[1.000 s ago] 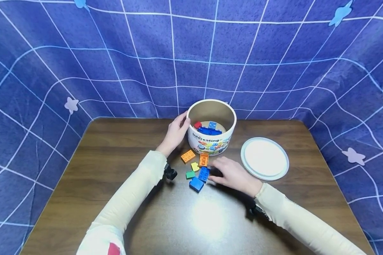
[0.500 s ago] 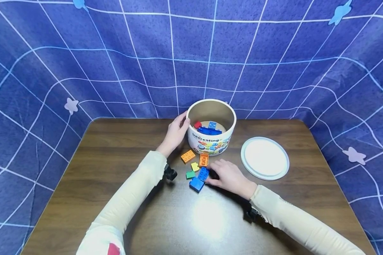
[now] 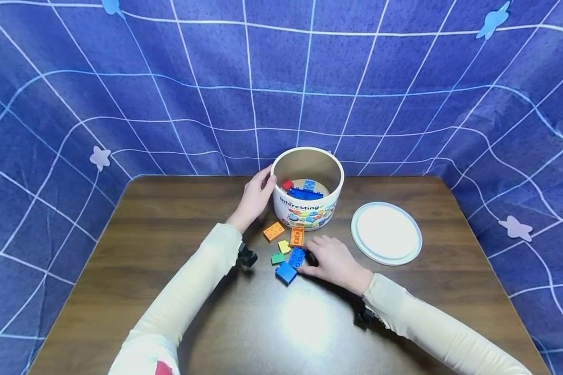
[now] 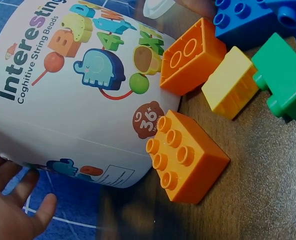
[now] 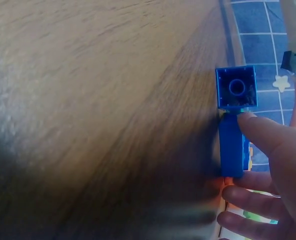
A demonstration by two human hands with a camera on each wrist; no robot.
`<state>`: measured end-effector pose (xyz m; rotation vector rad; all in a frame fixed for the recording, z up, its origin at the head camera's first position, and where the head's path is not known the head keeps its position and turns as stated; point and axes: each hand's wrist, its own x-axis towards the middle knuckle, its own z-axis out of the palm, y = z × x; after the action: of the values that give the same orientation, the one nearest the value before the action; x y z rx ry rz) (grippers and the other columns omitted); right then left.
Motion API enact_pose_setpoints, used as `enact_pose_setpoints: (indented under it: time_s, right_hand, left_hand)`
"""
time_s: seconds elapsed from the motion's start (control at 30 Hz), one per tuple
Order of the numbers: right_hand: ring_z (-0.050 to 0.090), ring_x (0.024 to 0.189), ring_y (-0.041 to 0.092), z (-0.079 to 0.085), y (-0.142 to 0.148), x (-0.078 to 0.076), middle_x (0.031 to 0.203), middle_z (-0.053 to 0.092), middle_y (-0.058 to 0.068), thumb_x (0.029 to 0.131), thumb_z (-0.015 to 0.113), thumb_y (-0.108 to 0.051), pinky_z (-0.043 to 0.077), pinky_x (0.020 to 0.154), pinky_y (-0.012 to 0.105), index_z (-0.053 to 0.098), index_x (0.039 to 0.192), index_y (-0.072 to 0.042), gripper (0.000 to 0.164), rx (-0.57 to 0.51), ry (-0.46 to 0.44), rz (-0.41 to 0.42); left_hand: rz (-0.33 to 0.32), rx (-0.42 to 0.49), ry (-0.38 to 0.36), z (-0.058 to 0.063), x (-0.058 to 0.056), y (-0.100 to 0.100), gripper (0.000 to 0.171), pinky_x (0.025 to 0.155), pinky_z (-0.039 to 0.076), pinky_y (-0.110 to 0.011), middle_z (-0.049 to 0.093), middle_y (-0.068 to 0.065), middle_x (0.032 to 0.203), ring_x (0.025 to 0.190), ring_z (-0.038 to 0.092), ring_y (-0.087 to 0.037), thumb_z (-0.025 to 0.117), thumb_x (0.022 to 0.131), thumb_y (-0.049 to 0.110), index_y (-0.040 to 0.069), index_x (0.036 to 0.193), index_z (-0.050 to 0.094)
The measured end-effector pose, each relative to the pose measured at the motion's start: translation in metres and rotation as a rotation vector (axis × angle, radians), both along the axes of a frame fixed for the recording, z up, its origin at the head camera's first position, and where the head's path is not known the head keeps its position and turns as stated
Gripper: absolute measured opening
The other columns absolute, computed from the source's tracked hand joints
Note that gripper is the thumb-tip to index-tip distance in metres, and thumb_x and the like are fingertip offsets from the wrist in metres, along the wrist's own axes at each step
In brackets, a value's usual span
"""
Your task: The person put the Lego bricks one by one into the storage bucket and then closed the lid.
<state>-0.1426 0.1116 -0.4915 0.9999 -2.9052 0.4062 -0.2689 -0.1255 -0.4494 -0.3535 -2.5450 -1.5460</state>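
My left hand (image 3: 252,200) rests against the left side of a white printed bucket (image 3: 288,208), its fingers touching the wall and the thumb apart in the left wrist view. Red and blue toy building bricks (image 3: 306,195) lie inside. In front of the bucket, my right hand (image 3: 336,264) pinches a blue brick (image 5: 231,147) between thumb and forefinger, one at each end. A second blue brick (image 3: 286,274) lies tipped beside it, its hollow underside showing in the right wrist view. Close by are a green brick (image 3: 277,259), a yellow brick (image 3: 284,247) and two orange bricks (image 4: 190,160).
A round white lid (image 3: 386,234) with a pale blue rim lies right of the bucket on the wooden table (image 3: 183,208). A blue curtain (image 3: 281,88) with white grid lines stands behind the table and along both sides.
My right hand has moved slightly left and closed in from beside the studded blue brick onto its ends. My left hand stays at the bucket. The head view has shifted a little.
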Motion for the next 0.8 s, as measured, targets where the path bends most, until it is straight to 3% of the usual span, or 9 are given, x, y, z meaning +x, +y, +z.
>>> enact_pose_setpoints:
  time_s: [0.4,0.6,0.8]
  right_hand:
    - [0.067,0.1,0.025,0.01,0.005,-0.001,0.11,0.074,0.007,0.091,0.079,-0.045,0.056,0.087,0.044,0.074,0.12,-0.006,0.05,0.009,-0.004,0.026]
    - [0.068,0.097,0.024,0.01,0.015,0.0,0.105,0.075,0.006,0.089,0.081,-0.043,0.057,0.085,0.043,0.074,0.117,-0.006,0.047,0.008,0.0,0.022]
    - [0.066,0.095,0.024,0.016,0.027,0.001,0.103,0.075,0.007,0.09,0.081,-0.043,0.057,0.083,0.043,0.074,0.118,-0.004,0.048,-0.009,-0.053,0.0]
  left_hand:
    - [0.005,-0.011,0.011,0.0,-0.002,-0.001,0.049,0.116,0.044,-0.043,0.052,-0.019,0.154,0.14,0.053,-0.032,0.051,0.11,0.023,0.002,0.154,0.049]
    - [0.005,-0.005,0.008,-0.001,-0.002,0.0,0.048,0.117,0.044,-0.043,0.052,-0.019,0.154,0.14,0.053,-0.032,0.051,0.11,0.021,0.002,0.154,0.049]
    - [0.001,-0.003,-0.001,-0.001,-0.001,0.002,0.048,0.117,0.044,-0.042,0.052,-0.018,0.155,0.141,0.052,-0.031,0.051,0.11,0.023,0.003,0.154,0.049]
